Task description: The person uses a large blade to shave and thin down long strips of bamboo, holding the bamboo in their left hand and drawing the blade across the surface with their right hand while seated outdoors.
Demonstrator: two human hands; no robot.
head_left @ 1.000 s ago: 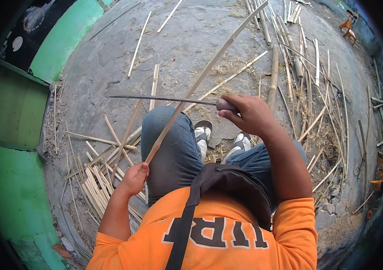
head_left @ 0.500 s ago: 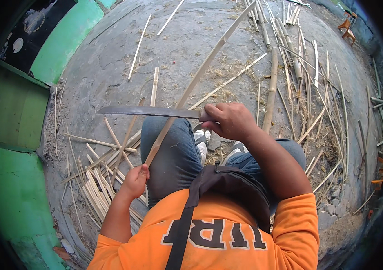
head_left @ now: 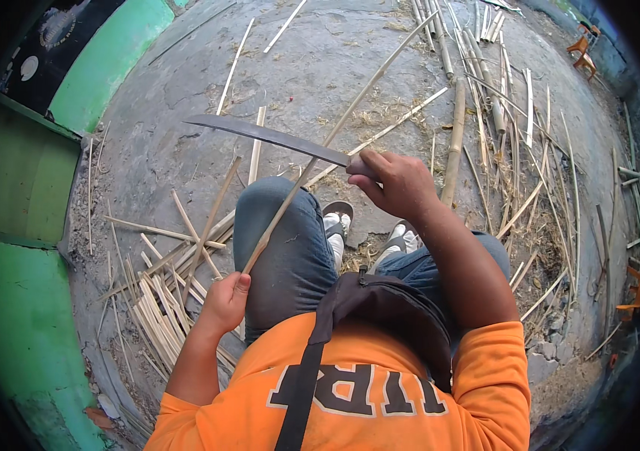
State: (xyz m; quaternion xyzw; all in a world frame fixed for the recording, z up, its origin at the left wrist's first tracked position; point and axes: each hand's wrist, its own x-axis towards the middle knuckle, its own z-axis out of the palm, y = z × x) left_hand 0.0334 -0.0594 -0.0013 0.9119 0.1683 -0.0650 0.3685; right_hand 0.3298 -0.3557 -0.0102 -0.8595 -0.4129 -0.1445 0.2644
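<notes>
A long, thin bamboo strip (head_left: 288, 203) slants away from me, up and to the right across my left thigh. My left hand (head_left: 226, 302) is closed around its near end, thumb on top. In my right hand (head_left: 396, 184) is the pale handle of a machete (head_left: 275, 137), fingers wrapped round it. The long grey blade points left and crosses the strip above my left knee. Whether its edge touches the strip or is a little apart, I cannot tell.
A heap of split bamboo strips (head_left: 159, 319) lies beside my left leg. Thicker bamboo poles (head_left: 455, 143) and loose strips cover the floor ahead right. A green wall (head_left: 19, 316) stands at left, an orange chair (head_left: 581, 46) far right. My sandalled feet (head_left: 337, 225) rest between.
The machete has shifted away from me along the strip and slightly right, its tip now angled farther forward. The strip has turned to show a narrower side. My left hand stays in place.
</notes>
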